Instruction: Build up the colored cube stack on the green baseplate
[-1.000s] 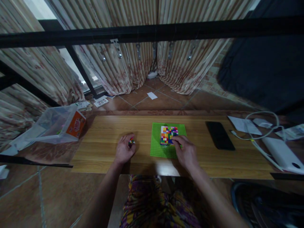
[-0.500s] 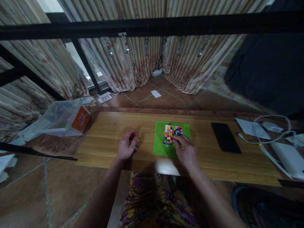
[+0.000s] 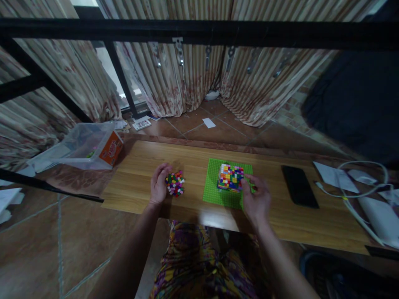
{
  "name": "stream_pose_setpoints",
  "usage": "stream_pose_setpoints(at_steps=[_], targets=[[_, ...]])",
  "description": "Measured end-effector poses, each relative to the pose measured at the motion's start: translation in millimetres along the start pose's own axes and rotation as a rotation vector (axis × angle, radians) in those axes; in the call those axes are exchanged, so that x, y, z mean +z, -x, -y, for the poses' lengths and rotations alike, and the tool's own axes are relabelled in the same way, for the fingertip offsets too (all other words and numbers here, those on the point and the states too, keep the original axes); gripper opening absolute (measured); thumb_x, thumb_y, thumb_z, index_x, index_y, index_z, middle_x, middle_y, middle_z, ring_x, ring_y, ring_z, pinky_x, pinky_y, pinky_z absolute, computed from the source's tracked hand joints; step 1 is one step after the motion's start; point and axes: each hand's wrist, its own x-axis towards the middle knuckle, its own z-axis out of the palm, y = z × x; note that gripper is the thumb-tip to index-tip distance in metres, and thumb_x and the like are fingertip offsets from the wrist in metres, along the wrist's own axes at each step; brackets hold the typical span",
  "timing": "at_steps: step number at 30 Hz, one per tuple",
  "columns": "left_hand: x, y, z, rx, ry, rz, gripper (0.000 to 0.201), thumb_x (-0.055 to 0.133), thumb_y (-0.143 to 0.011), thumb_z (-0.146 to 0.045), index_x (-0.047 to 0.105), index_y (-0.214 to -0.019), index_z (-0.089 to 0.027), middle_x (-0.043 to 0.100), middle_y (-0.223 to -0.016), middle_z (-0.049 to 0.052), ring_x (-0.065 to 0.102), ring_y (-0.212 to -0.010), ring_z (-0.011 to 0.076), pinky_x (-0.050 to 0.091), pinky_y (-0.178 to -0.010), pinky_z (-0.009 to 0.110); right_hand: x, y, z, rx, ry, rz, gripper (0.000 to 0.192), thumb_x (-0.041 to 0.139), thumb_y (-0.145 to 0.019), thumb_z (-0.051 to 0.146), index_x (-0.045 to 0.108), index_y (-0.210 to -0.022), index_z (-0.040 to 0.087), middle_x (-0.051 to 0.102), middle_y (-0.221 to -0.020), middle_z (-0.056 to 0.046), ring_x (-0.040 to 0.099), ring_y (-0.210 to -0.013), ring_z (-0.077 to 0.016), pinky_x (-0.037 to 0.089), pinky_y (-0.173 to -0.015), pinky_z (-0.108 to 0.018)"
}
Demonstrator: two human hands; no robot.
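A pile of small coloured bricks (image 3: 175, 183) lies loose on the wooden tabletop. My left hand (image 3: 158, 182) rests at the pile's left side, its fingers apart and curved around the edge of the bricks. On the green baseplate (image 3: 212, 193) stands a low block of many coloured bricks (image 3: 230, 176). My right hand (image 3: 257, 197) is at the block's right side, thumb and forefinger brought together against its edge. Whether a small brick sits between those fingertips is hidden.
A black phone (image 3: 299, 187) lies right of the baseplate, with white cables (image 3: 358, 193) beyond it. At the far left stands a clear plastic box (image 3: 84, 145) with an orange label. A dark metal bar (image 3: 199, 31) crosses in front of the curtains.
My left hand has shifted left and opened, uncovering the brick pile it had covered. My right hand has moved from the block's front to its right edge. The view has turned slightly.
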Motion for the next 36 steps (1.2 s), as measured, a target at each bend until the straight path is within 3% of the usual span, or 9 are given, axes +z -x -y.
stream_pose_setpoints(at_steps=[11, 21, 36], targets=[[4.7, 1.6, -8.8, -0.129, 0.062, -0.009, 0.039, 0.059, -0.080, -0.044, 0.064, -0.108, -0.017, 0.070, -0.099, 0.006, 0.066, -0.093, 0.0210, 0.052, -0.083, 0.033, 17.0, 6.8, 0.0, 0.024, 0.038, 0.006, 0.046, 0.050, -0.088, 0.048, 0.057, -0.120, 0.016, 0.056, -0.119, -0.014, 0.049, -0.116, -0.0276, 0.037, -0.101, -0.048], [4.5, 2.4, -9.1, -0.103, 0.023, 0.013, 0.039, 0.059, -0.080, -0.044, 0.065, -0.108, -0.017, 0.071, -0.096, 0.006, 0.066, -0.094, 0.0219, 0.052, -0.086, 0.035, 29.1, 7.3, -5.0, 0.039, 0.051, 0.012, 0.052, 0.050, -0.088, 0.051, 0.052, -0.125, 0.015, 0.056, -0.116, -0.016, 0.050, -0.111, -0.0278, 0.040, -0.099, -0.047], [4.6, 1.9, -8.2, -0.069, -0.025, 0.050, 0.040, 0.059, -0.081, -0.046, 0.065, -0.107, -0.017, 0.070, -0.099, 0.006, 0.065, -0.097, 0.0225, 0.050, -0.089, 0.036, 36.8, 9.6, 0.4, -0.031, 0.067, 0.022, 0.043, 0.045, -0.092, 0.040, 0.051, -0.128, 0.017, 0.055, -0.124, -0.015, 0.048, -0.118, -0.0255, 0.039, -0.102, -0.046]])
